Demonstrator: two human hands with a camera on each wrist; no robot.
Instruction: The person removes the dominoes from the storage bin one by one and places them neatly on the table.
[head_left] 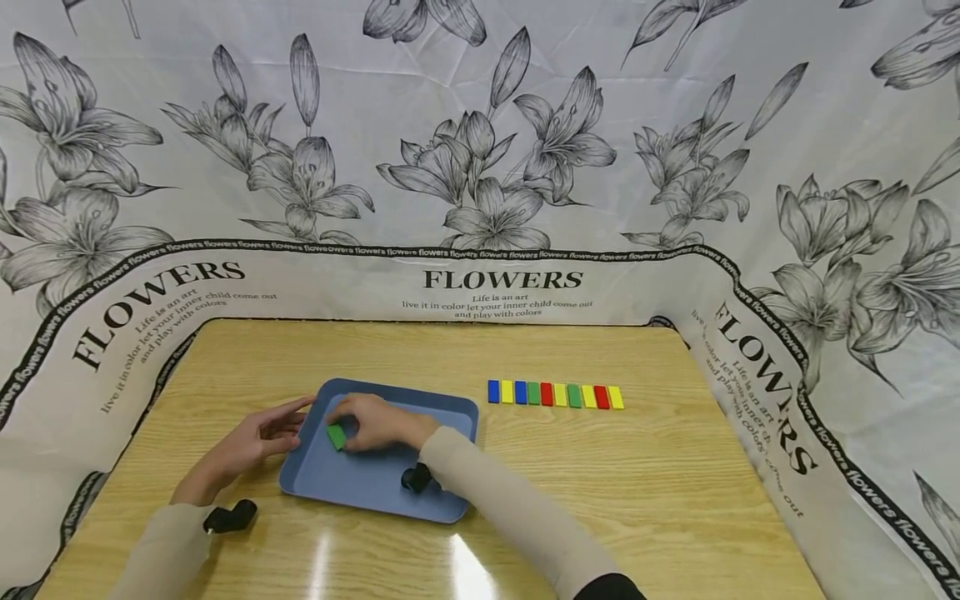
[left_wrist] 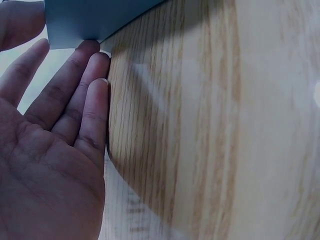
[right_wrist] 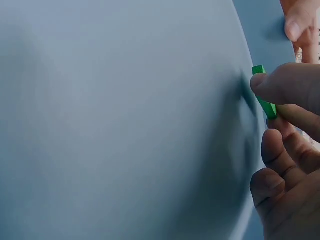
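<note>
A blue tray (head_left: 375,487) lies on the wooden table, turned slightly askew. Over its left part my right hand (head_left: 375,421) pinches a small green block (head_left: 336,437) between thumb and fingers. In the right wrist view the green block (right_wrist: 265,95) is held on edge near the tray's side wall, the other fingers loosely bent. My left hand (head_left: 258,437) is at the tray's left side with its fingers extended. In the left wrist view the fingertips of that hand (left_wrist: 60,135) reach the outer face of the tray wall (left_wrist: 95,20).
Right of the tray, a row of several flat blocks (head_left: 555,394) in blue, yellow, green and red stands on the table (head_left: 600,483). A white flower-printed cloth (head_left: 502,287) hangs around the table's back and sides. Black wrist cameras sit on both wrists.
</note>
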